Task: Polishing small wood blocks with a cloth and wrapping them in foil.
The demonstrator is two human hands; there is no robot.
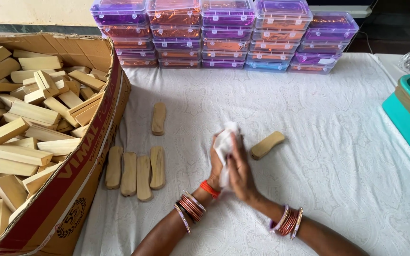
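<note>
My hands, left [216, 163] and right [239, 171], are pressed together on a white cloth [224, 142] above the tabletop [338, 156]; I think it may slip if they loosen.

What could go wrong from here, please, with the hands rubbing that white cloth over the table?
The white cloth, pressed between the left hand and right hand, might brush the loose wooden piece lying close beside it. The overfilled cardboard box leans outward, so blocks might spill onto the row of wooden pieces.
</note>
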